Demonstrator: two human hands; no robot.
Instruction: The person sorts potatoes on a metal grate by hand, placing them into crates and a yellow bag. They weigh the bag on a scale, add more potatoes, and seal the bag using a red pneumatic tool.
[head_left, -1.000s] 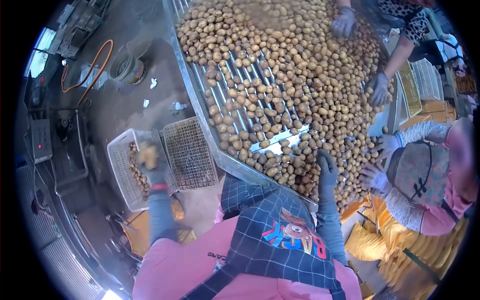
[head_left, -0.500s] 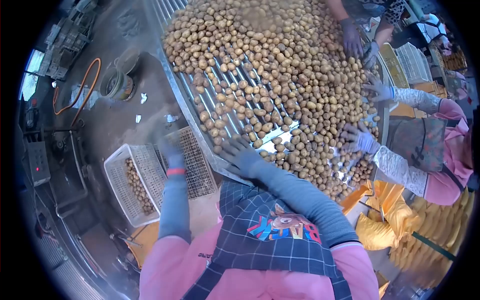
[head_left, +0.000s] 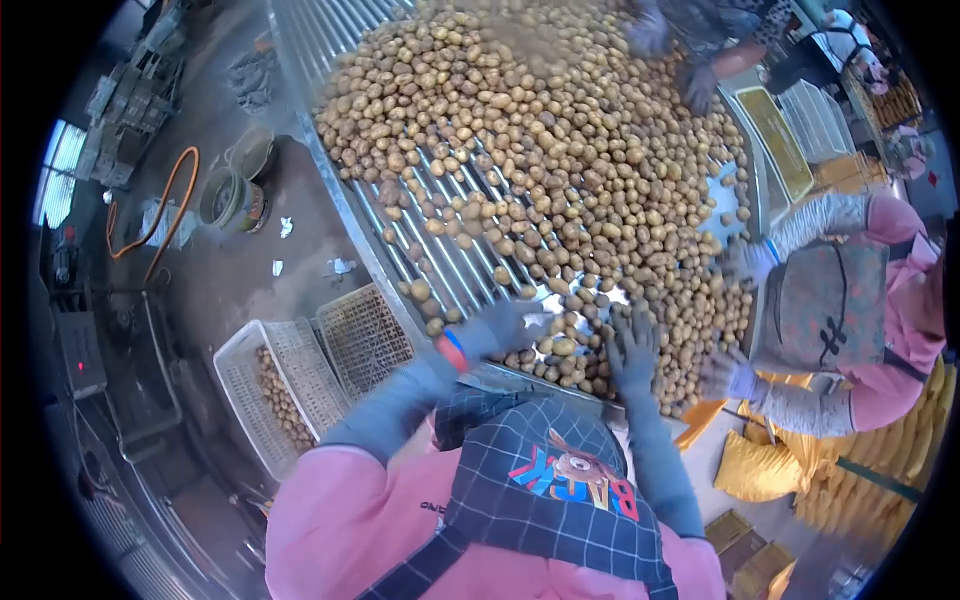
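Many potatoes [head_left: 590, 180] lie spread over a metal table with a slatted part [head_left: 440, 270]. My left hand [head_left: 500, 325], gloved and with a red band at the wrist, reaches over the near part of the slats beside the potatoes; motion blurs its fingers. To its right, my right hand [head_left: 633, 350], also gloved, lies on potatoes near the table's front edge, fingers apart and nothing held in it.
White crates [head_left: 240, 375] stand on the floor at left, one with potatoes inside. Buckets [head_left: 225, 200] and an orange hose [head_left: 180, 205] are farther back. At right a co-worker's gloved hands [head_left: 735, 378] touch the potatoes; yellow sacks [head_left: 760, 468] lie below.
My left hand has come from above the crates to the table. My right hand has moved right along the front edge, onto the potatoes. The co-workers' hands have shifted too.
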